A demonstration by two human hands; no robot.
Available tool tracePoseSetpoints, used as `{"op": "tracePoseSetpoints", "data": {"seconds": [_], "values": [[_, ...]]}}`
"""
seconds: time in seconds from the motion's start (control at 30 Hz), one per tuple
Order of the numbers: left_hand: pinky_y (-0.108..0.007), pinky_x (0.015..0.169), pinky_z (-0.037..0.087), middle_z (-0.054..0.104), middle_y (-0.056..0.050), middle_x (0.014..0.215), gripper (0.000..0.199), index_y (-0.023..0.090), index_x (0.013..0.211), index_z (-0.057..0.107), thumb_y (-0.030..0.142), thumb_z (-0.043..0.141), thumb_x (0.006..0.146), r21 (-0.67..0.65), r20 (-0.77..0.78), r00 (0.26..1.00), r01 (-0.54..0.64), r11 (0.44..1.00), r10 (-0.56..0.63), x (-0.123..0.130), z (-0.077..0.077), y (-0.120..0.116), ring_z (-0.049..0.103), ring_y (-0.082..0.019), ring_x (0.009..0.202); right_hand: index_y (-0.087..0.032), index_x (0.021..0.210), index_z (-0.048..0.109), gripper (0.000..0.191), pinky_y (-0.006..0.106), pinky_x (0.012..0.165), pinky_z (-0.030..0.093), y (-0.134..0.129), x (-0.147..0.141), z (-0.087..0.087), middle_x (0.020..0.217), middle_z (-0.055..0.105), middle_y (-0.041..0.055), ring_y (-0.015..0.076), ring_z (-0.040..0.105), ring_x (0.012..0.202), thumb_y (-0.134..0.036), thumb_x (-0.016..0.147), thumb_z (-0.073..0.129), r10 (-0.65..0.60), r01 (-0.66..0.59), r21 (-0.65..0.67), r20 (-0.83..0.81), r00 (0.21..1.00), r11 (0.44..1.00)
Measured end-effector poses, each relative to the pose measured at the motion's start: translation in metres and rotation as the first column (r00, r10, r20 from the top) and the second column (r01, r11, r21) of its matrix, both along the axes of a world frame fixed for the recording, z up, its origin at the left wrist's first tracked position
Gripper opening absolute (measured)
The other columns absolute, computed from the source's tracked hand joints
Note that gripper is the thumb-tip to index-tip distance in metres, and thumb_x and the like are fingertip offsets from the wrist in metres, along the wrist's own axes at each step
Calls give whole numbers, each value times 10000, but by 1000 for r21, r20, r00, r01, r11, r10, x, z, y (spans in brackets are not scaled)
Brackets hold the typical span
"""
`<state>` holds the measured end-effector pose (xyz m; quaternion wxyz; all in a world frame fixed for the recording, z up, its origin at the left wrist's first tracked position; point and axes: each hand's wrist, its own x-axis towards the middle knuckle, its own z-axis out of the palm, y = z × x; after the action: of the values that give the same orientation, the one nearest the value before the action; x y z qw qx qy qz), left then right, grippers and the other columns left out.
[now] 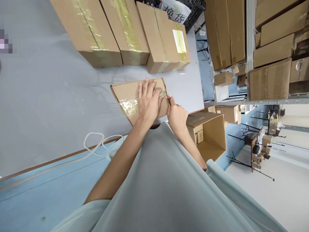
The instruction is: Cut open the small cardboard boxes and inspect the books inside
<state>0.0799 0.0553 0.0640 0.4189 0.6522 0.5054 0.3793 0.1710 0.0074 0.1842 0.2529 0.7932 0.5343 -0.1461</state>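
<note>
Hands (pixel 149 104) work at a taped box (pixel 127 92); open carton (pixel 215 129) holds small boxes (pixel 200 136).

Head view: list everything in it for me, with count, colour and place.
taped box: 1, brown, under left hand
hand tool: 1, red and black, in right hand
table: 1, grey, beneath box
cartons: at least 3, brown, beyond box
crate: 1, black, past cartons
sign: 1, white, at crate
cable: 1, white, near table edge
open carton: 1, brown, right of table
rack: grey, boxes loaded, count unclear, right
floor: blue, below
hands: 2, left, right
shirt: 1, pale blue-grey, bottom
</note>
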Motion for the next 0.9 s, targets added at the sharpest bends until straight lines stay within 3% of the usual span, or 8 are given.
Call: {"op": "tracePoseSetpoints", "data": {"seconds": [0.2,0.37,0.43,0.53,0.63,0.73,0.8,0.9], "values": [[-684,1489,116,622,-98,1727,411,322,1420,744,548,552,1136,8,27,1000,10,1000,-10,1,0,-5,313,-345,1794,-199,1753,479,552,394,1010,624,-15,7,2,1267,856,212,298,839,1172,-290,1234,312,-77,80,-40,56,995,996],[-686,1490,112,605,-103,1747,382,305,1422,743,489,583,1127,4,33,999,20,1000,-21,-2,2,-5,307,-348,1796,-260,1763,498,548,402,1014,610,-26,6,11,1258,866,173,316,839,1170,-354,1244,351,-92,92,-24,15,996,995],[-695,1488,111,593,-106,1762,367,301,1415,745,462,586,1126,9,20,999,32,999,-32,-4,4,-4,308,-352,1796,-278,1744,530,537,393,1003,604,-35,7,17,1242,873,150,319,841,1142,-375,1241,367,-108,108,13,-25,994,994],[-712,1483,118,581,-122,1774,352,285,1406,745,421,587,1122,28,-18,998,54,998,-53,-7,7,-4,324,-367,1788,-265,1743,518,555,373,980,598,-48,20,15,1261,873,135,316,840,1114,-414,1239,341,-164,182,184,-107,981,966],[-718,1479,143,570,-132,1783,347,272,1399,744,404,565,1133,55,-79,995,59,997,-55,-13,9,-5,336,-372,1783,-193,1622,608,558,349,967,595,-49,50,-14,1223,874,146,292,837,1082,-467,1235,315,-207,295,369,-258,944,882],[-707,1477,179,576,-117,1780,358,285,1423,738,428,569,1142,91,-149,988,58,994,-44,-27,8,-6,351,-363,1778,-145,1265,739,500,306,855,602,-35,86,-65,1027,867,145,252,828,897,-556,1191,464,-274,456,365,-452,849,812],[-703,1474,198,587,-113,1772,371,295,1448,734,447,595,1139,123,-173,985,45,991,-23,-41,5,-9,370,-365,1770,-159,1109,711,432,269,766,600,-22,104,-103,940,852,120,203,795,763,-540,1170,516,-294,566,284,-630,719,774],[-708,1464,227,589,-110,1770,408,298,1497,725,466,586,1152,186,-202,979,16,982,22,-67,0,-15,392,-374,1759,-195,1025,649,357,253,753,622,-3,114,-158,924,847,102,173,793,744,-543,1104,647,-284,694,141,-841,460,706]]}}
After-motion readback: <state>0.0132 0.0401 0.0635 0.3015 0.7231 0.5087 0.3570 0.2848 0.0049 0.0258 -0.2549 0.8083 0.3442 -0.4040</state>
